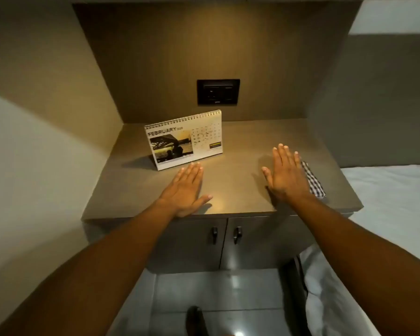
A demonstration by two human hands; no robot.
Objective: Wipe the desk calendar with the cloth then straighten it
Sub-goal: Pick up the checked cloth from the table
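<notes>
A white spiral-bound desk calendar (183,140) showing February stands on the brown cabinet top (240,190), turned askew with its left end nearer to me. My left hand (186,187) lies flat and empty on the top just in front of the calendar. My right hand (285,174) hovers flat with fingers straight, holding nothing. A folded black-and-white checked cloth (314,180) lies on the top right beside my right hand, partly hidden by it.
A black wall socket (218,92) sits on the back panel above the calendar. Side walls close in the niche on the left and right. Two cabinet doors with dark handles (226,235) are below. A white bed (393,214) lies to the right.
</notes>
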